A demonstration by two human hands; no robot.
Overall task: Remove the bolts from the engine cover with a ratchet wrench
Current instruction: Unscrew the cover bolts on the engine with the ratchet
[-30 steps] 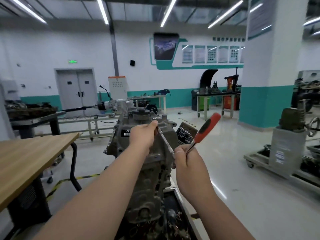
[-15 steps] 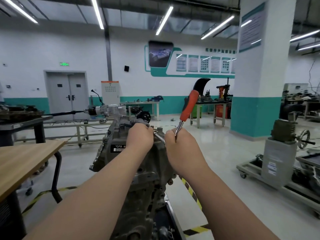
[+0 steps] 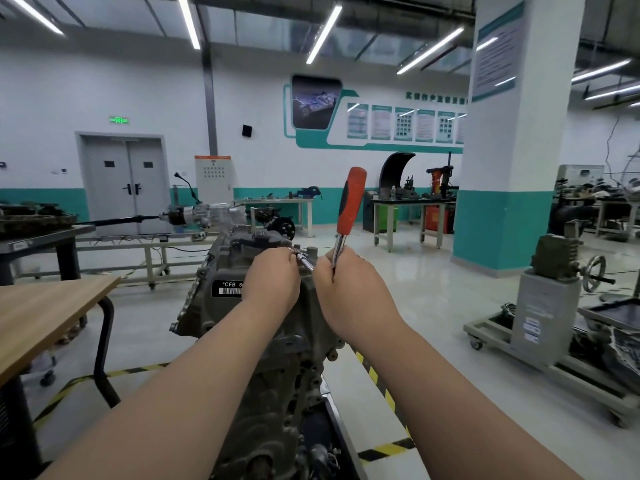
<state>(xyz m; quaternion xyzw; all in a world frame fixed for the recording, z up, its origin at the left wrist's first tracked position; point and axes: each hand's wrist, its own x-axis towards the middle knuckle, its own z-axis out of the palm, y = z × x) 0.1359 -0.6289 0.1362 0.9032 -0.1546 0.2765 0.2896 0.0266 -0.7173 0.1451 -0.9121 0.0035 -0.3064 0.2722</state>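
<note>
Two grips — right hand (image 3: 346,289) clasps red-handled ratchet wrench (image 3: 350,206); left hand (image 3: 273,278) pinches chrome extension (image 3: 304,263) atop engine cover (image 3: 207,306).

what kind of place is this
Probably a vehicle-repair training workshop: an engine being worked on with a ratchet wrench, a gearbox rig behind, and instruction-style wall posters.
</note>
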